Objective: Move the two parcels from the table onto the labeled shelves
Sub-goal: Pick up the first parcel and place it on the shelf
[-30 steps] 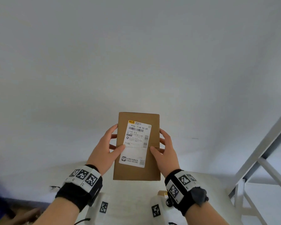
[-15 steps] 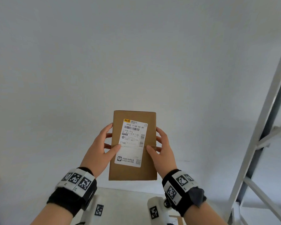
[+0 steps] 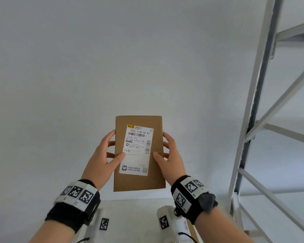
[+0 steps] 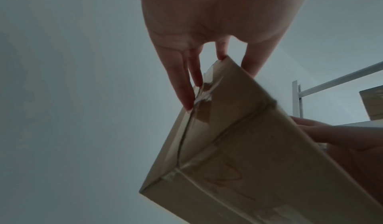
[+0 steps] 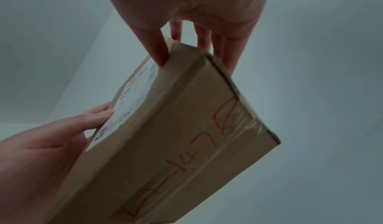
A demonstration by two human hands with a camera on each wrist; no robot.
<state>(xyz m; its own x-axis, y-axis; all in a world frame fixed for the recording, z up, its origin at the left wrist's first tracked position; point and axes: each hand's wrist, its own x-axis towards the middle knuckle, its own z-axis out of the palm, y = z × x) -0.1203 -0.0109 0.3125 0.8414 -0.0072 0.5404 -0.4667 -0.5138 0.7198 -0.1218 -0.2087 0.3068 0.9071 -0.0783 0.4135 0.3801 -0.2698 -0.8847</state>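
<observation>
Parcel (image 3: 139, 181) upright between left hand (image 3: 102, 155), right hand (image 3: 172, 155); both grip sides, seemingly midair.

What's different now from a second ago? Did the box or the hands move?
The view has turned right: the white shelf frame now fills more of the right side, and less of the table shows below. The cardboard parcel has been carried along with it. Nothing was picked up or let go. The left hand and right hand keep the same grip on its sides, thumbs on the label.
</observation>
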